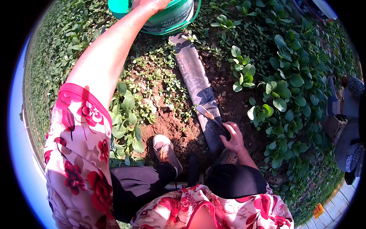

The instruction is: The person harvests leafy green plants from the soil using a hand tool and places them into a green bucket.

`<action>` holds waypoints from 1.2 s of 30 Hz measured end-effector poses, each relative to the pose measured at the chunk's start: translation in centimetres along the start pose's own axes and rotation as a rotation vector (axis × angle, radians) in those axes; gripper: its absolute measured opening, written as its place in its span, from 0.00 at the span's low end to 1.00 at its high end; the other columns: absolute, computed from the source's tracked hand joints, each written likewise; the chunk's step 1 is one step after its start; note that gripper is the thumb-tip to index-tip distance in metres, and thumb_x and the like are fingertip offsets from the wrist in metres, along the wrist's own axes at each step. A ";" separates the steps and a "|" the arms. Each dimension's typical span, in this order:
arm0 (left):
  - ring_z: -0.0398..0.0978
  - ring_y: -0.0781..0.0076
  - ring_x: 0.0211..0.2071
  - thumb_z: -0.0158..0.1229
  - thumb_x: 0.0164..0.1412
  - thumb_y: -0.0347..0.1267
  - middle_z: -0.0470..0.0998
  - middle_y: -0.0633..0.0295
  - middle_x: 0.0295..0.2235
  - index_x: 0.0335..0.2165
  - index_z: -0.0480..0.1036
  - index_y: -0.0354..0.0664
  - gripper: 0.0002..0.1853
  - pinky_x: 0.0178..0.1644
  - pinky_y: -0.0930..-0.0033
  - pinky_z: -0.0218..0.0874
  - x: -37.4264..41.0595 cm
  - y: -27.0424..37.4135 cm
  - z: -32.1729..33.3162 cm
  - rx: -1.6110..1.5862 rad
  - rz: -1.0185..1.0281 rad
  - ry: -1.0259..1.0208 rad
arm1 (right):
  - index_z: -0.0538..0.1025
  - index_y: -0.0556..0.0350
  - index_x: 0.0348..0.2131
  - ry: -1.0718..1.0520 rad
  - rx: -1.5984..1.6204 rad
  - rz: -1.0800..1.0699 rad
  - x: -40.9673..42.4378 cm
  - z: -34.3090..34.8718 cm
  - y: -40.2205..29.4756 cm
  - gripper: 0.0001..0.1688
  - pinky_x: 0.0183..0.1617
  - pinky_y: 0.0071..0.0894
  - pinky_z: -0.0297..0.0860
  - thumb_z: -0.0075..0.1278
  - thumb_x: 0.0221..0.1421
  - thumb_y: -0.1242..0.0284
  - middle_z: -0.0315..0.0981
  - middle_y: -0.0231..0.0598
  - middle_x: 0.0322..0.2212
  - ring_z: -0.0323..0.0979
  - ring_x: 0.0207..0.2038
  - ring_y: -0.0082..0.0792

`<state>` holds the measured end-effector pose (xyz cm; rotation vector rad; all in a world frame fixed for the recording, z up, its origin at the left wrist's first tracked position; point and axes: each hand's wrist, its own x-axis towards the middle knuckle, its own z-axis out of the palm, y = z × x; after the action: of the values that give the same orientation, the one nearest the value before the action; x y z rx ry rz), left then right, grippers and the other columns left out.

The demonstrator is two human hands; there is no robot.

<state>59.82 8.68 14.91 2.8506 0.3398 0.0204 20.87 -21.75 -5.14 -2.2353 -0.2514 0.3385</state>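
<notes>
At the top, my left hand (151,3) reaches to a green plastic bucket (168,20) with writing on its side; the fingers are mostly cut off by the picture's edge, so their hold cannot be made out. A long, flat grey board (191,68) lies on the soil, running from the bucket down toward my feet. Over the board's lower end, my right hand (235,138) has its thumb and fingers around the dark handle end of a small knife (206,113). Its blade, with a brownish patch, points up and left above the board.
Leafy green plants (294,80) grow thickly at the right, with smaller ones at the left. My shoes (165,151) stand on brown soil beside the board. Another person (347,123) is at the far right edge. Another bucket (320,8) stands at the top right.
</notes>
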 end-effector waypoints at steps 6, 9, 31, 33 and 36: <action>0.71 0.45 0.47 0.39 0.55 0.45 0.73 0.40 0.43 0.40 0.74 0.37 0.27 0.53 0.51 0.60 0.2 0.4 0.4 -0.023 0.005 0.037 | 0.73 0.55 0.41 -0.017 -0.049 -0.085 -1.9 0.3 2.8 0.24 0.35 0.33 0.72 0.58 0.39 0.78 0.74 0.40 0.30 0.74 0.30 0.38; 0.71 0.45 0.47 0.38 0.55 0.45 0.73 0.40 0.43 0.39 0.75 0.37 0.26 0.53 0.51 0.60 -0.1 0.1 -0.3 0.008 0.003 0.002 | 0.75 0.55 0.37 0.195 0.149 0.104 1.0 -1.3 -0.9 0.18 0.27 0.25 0.69 0.58 0.41 0.78 0.74 0.36 0.21 0.72 0.20 0.28; 0.72 0.46 0.45 0.38 0.59 0.35 0.74 0.44 0.41 0.36 0.74 0.38 0.18 0.47 0.49 0.64 0.3 0.2 0.9 0.404 0.222 -0.048 | 0.71 0.54 0.41 0.191 -0.513 -0.043 17.1 -2.1 -1.4 0.23 0.32 0.41 0.72 0.56 0.40 0.75 0.73 0.45 0.26 0.74 0.29 0.46; 0.72 0.45 0.45 0.37 0.59 0.36 0.74 0.44 0.42 0.37 0.74 0.38 0.20 0.48 0.48 0.63 1.0 -0.5 0.5 0.322 0.178 -0.021 | 0.72 0.55 0.40 0.154 -0.382 0.134 16.1 -2.6 -5.4 0.21 0.34 0.43 0.72 0.55 0.41 0.75 0.74 0.47 0.27 0.74 0.30 0.48; 0.71 0.44 0.47 0.35 0.58 0.40 0.73 0.42 0.43 0.38 0.74 0.36 0.24 0.51 0.49 0.61 0.7 0.1 -0.1 0.236 0.102 -0.011 | 0.72 0.57 0.37 0.351 -0.165 0.192 12.5 -3.5 -5.9 0.18 0.33 0.41 0.71 0.54 0.42 0.76 0.74 0.47 0.24 0.75 0.28 0.48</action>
<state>60.54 8.77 15.00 3.0977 0.2058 -0.0170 33.38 -16.93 -0.37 -2.4406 0.1276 0.0218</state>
